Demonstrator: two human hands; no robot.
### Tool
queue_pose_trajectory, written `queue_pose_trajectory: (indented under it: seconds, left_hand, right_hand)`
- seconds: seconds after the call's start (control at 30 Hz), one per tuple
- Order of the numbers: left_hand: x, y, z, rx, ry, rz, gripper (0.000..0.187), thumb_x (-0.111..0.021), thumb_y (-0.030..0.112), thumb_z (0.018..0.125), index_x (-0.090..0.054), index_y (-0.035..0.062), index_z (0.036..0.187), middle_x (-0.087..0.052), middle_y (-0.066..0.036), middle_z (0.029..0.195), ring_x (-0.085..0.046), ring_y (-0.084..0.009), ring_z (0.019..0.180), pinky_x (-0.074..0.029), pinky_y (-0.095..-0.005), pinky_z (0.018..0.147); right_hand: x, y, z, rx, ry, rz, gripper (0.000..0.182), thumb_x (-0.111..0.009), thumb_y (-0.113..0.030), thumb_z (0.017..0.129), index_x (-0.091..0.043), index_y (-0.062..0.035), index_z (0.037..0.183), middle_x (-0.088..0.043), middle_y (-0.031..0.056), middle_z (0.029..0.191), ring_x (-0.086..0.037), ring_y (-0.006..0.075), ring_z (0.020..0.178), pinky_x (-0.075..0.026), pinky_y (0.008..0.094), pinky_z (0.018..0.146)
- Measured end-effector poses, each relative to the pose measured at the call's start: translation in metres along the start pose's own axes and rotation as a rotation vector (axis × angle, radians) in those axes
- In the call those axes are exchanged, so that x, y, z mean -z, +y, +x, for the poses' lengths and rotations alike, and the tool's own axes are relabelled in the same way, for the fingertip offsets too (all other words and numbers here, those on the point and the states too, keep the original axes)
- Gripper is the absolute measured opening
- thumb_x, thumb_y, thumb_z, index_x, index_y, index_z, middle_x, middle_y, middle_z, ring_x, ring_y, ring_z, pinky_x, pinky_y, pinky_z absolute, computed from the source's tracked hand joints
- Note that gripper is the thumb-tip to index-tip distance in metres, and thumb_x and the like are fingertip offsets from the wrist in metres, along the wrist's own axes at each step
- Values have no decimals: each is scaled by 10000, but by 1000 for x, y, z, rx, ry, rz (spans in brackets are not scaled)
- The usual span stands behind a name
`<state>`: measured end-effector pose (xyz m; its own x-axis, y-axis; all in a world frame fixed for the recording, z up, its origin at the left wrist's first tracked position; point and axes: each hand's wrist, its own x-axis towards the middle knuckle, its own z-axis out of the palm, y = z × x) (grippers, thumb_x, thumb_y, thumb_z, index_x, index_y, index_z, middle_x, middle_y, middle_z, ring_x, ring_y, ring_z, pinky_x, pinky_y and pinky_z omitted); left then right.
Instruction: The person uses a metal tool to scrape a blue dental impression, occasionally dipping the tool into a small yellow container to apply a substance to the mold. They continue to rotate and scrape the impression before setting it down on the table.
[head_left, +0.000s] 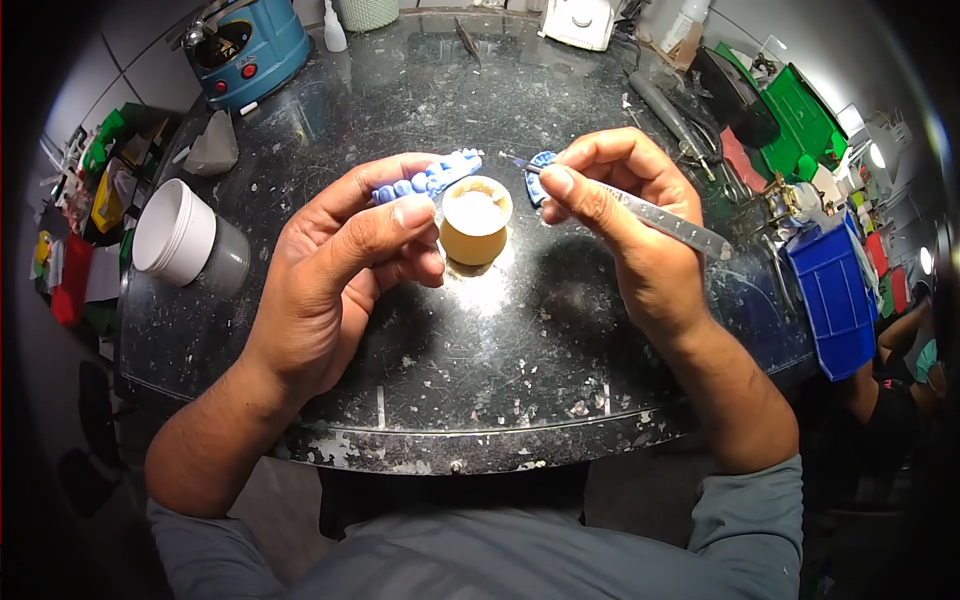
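Note:
Between the thumb and fingers of my left hand (350, 235) is a blue dental model (430, 180) with a row of teeth. My right hand (625, 200) pinches a slim tool with a clear, marked handle (670, 222); its thin tip points left. Behind that tip, close to my right fingertips, a second blue model (538, 180) shows in part. A small yellowish cup (474, 235) with pale contents stands on the dark worktop between my hands, just right of my left fingertips.
A white tub (175, 235) and a clear container stand at left. Farther back are a blue machine (250, 55) and a white device (578, 22). At right lie a handpiece (665, 110), a green case (805, 115) and a blue bin (832, 290). Another person's arm (900, 335) shows far right.

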<state>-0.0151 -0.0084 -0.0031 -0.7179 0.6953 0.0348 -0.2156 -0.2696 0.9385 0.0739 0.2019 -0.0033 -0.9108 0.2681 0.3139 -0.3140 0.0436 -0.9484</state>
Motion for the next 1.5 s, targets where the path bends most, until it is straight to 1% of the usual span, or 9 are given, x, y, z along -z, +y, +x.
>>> queue_pose_trajectory:
  seconds: [0.13, 0.27, 0.4, 0.5, 0.63, 1.03, 1.17, 1.23, 1.5]
  left_hand:
    - [4, -5, 1, -21, 6, 20, 480, -576, 263, 957, -484, -38, 1319, -598, -78, 937, -531, -97, 720, -478, -251, 666]
    - [8, -2, 1, -47, -155, -41, 350, -594, 288, 980, -643, 0, 1173, -544, 39, 678, -456, -28, 576, -370, -185, 549]
    - [4, -2, -2, -168, -90, 154, 320, -610, 261, 978, -651, 23, 1187, -632, 41, 827, -478, 0, 644, -348, -164, 568]
    - [0, -1, -5, -218, -85, 194, 289, -630, 192, 964, -646, 7, 1185, -687, -26, 1004, -594, -40, 800, -444, -171, 680]
    - [1, -7, -3, -304, -88, 248, 255, -636, 186, 952, -654, 47, 1166, -651, -109, 1211, -422, -13, 657, -367, -170, 592]
    - [-2, -6, -4, -283, -31, 280, 318, -601, 267, 978, -663, 14, 1162, -678, 2, 943, -389, -15, 654, -327, -169, 608]
    - [-2, -3, -5, -273, -38, 321, 310, -581, 258, 990, -668, 13, 1159, -652, -4, 987, -399, -33, 703, -350, -190, 660]
    - [9, -3, -2, -378, -33, 562, 274, -636, 181, 956, -668, 32, 1184, -648, -46, 1100, -580, -112, 1021, -442, -273, 968]
    - [2, -9, -1, -411, 71, 379, 250, -689, 169, 917, -687, 52, 1139, -595, -30, 1098, -550, -77, 937, -448, -243, 866]
  right_hand:
    - [-5, 0, -3, -13, -35, 28, 156, -692, -67, 895, -616, -13, 1019, -659, 48, 971, -620, 95, 916, -494, 236, 829]
    - [-3, 2, -3, -50, -90, -26, 193, -685, -81, 905, -625, 0, 1069, -661, 61, 1022, -622, 112, 961, -491, 249, 864]
    - [-3, -1, -3, -44, -105, -66, 198, -682, -80, 909, -651, 10, 1083, -664, 71, 1034, -638, 127, 960, -500, 259, 861]
    - [-4, 2, -3, 60, -75, -139, 164, -677, -67, 908, -686, 13, 1051, -675, 83, 1019, -656, 151, 970, -516, 273, 871]
    - [-2, 1, -3, 5, -80, -149, 149, -655, -62, 922, -679, 18, 1045, -701, 85, 1016, -649, 128, 964, -516, 261, 864]
    - [-4, 6, -2, 28, -39, -64, 124, -666, -80, 924, -637, 4, 1010, -666, 43, 967, -632, 95, 918, -512, 231, 832]
    - [-7, 1, -4, 29, -45, -78, 132, -671, -90, 922, -649, 7, 1009, -677, 41, 944, -631, 90, 895, -509, 225, 809]
    - [-5, 2, -3, 10, -48, -82, 152, -653, -118, 941, -651, 10, 1023, -672, 41, 946, -632, 94, 889, -511, 227, 803]
    - [-5, 9, -1, 58, -67, -137, 211, -593, -173, 986, -644, 21, 1051, -650, 47, 957, -628, 102, 880, -506, 232, 799]
